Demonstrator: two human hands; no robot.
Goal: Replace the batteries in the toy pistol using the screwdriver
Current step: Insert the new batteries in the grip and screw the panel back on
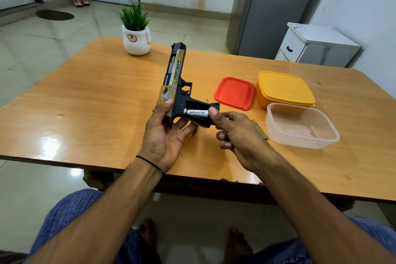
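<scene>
Two hands over the table (90, 96), one head view. Left hand (165, 135) is wrapped around the pistol (176, 83) at the rear of the frame, thumb on the yellow side panel, fingers curled underneath; firm closed grip. Pistol is held above the tabletop, barrel pointing away from the person, grip pointing right with its battery bay open. One white battery (196, 112) lies lengthwise in the lower slot of the bay; the upper slot looks dark and vacant.

Right hand (237, 135) has its thumb tip pressed on the battery's right end at the butt of the grip. Its other fingers are curled in loosely; a small bright thing shows between them, too little visible to identify, so whether the hand carries anything is unclear.

Right of the hands: red lid (234, 93) flat on the table, yellow box (284, 90) with its lid on just behind a clear tub (300, 125), which is open. A yellowish strip (260, 129) lies on the table between the right hand and the tub, mostly hidden by the hand; could be the grip cover or a tool, can't say. A small metal tip pokes out behind the pistol's butt near the red lid, identity unclear. Screwdriver not identifiable.

Far-left of the table: potted plant (136, 32). Nothing blocks the bay.
</scene>
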